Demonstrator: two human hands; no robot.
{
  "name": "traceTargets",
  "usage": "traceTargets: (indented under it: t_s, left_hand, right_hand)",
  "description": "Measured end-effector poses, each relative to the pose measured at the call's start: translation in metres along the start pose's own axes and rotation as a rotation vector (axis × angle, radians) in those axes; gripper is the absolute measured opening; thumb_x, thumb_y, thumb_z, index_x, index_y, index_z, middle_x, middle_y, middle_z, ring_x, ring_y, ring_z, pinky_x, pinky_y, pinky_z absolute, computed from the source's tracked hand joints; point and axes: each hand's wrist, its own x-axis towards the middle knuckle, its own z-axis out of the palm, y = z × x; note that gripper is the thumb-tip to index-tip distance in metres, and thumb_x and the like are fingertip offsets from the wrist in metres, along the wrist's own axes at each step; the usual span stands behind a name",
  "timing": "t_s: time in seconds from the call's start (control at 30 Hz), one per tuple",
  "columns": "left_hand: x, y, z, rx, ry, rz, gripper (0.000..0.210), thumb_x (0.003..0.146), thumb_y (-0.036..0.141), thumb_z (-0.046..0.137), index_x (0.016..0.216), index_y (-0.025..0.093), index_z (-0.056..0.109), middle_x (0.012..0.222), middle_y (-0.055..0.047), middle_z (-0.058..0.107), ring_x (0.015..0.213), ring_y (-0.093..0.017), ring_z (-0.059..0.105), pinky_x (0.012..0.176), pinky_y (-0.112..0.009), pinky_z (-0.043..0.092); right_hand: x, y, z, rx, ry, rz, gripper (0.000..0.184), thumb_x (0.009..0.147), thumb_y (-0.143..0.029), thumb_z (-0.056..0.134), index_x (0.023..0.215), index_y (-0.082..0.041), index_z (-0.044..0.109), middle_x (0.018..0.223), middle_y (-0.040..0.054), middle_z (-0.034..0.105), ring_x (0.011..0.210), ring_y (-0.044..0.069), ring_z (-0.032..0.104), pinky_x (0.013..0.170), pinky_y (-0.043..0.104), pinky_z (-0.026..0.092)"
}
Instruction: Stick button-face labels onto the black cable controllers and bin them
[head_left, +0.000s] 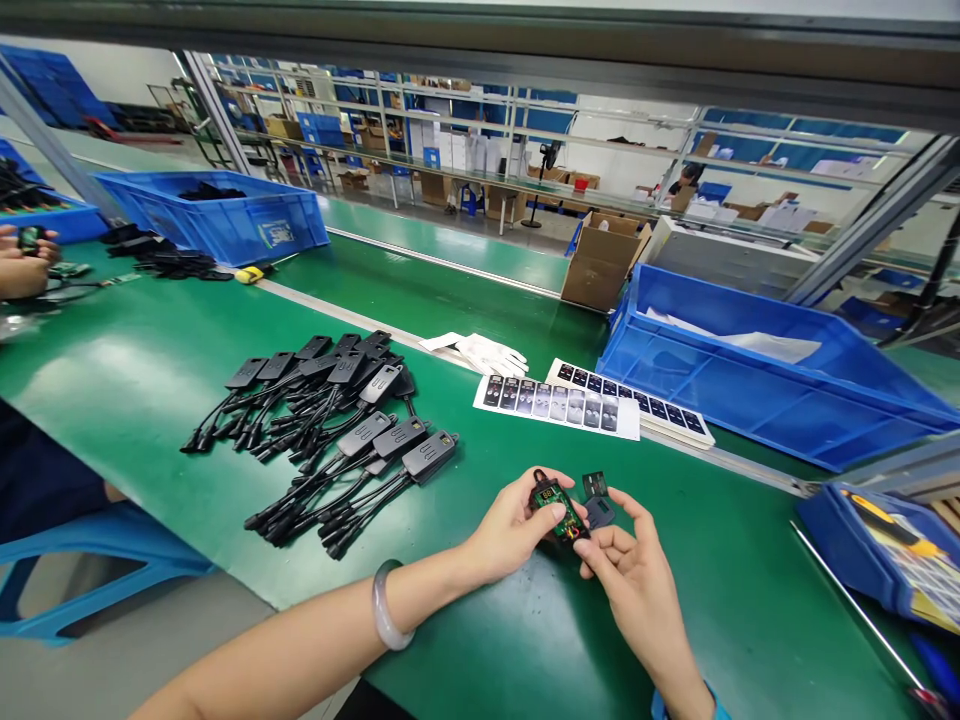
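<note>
My left hand (517,525) is closed around an open black case with a green circuit board (556,508) in it; its thumb lies over the board. A small display and coloured wires show on the board. My right hand (634,570) pinches the lower end of the same case with thumb and fingertips, its index finger raised. Just behind the case are a small dark label (594,484) and a dark grey cover piece (600,513); whether the index finger touches them I cannot tell. To the left lies a pile of black cased modules (431,456) with cable leads.
Label sheets (556,404) and a white glove (491,354) lie behind my hands. Blue bins (765,370) stand at back right and back left. At right is a blue tray (862,560) with a yellow cutter. A co-worker's hand (26,265) holds a board at far left.
</note>
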Motion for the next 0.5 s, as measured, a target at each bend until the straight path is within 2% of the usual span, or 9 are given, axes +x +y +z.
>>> traceTargets:
  t_s: [0.13,0.27,0.37,0.5]
  left_hand:
    - [-0.002,-0.002,0.002,0.0,0.047,0.025,0.038,0.081,0.043,0.062,0.104,0.015,0.051,0.1,-0.012,0.067,0.097,-0.021,0.062,0.078,-0.029,0.048]
    - [0.0,0.0,0.003,-0.071,0.068,-0.032,0.045,0.078,0.044,0.065,0.109,0.015,0.049,0.097,-0.012,0.067,0.088,-0.02,0.065,0.072,-0.029,0.049]
    - [0.005,-0.001,0.001,-0.153,0.149,-0.143,0.051,0.073,0.047,0.069,0.106,0.014,0.048,0.091,-0.012,0.068,0.078,-0.02,0.066,0.068,-0.031,0.05]
    - [0.009,-0.005,-0.002,-0.181,0.199,-0.184,0.06,0.064,0.044,0.077,0.106,0.014,0.046,0.091,-0.012,0.069,0.079,-0.019,0.065,0.07,-0.03,0.048]
  right_hand:
    - [0.0,0.002,0.004,-0.132,0.076,-0.045,0.061,0.081,-0.041,0.063,0.129,-0.023,0.03,0.071,-0.0035,0.057,0.058,0.015,0.058,0.056,0.028,0.049]
    - [0.002,0.001,0.004,-0.253,0.069,-0.131,0.06,0.083,-0.042,0.06,0.132,-0.024,0.029,0.076,-0.0021,0.056,0.064,0.016,0.058,0.058,0.029,0.05]
    - [0.008,0.002,-0.007,-0.373,0.08,-0.183,0.063,0.084,-0.046,0.057,0.136,-0.024,0.028,0.087,0.0022,0.057,0.075,0.019,0.058,0.067,0.033,0.051]
    - [0.014,0.016,-0.026,-0.727,0.152,-0.172,0.074,0.082,-0.054,0.053,0.141,-0.02,0.024,0.106,0.0111,0.056,0.092,0.028,0.053,0.075,0.043,0.049]
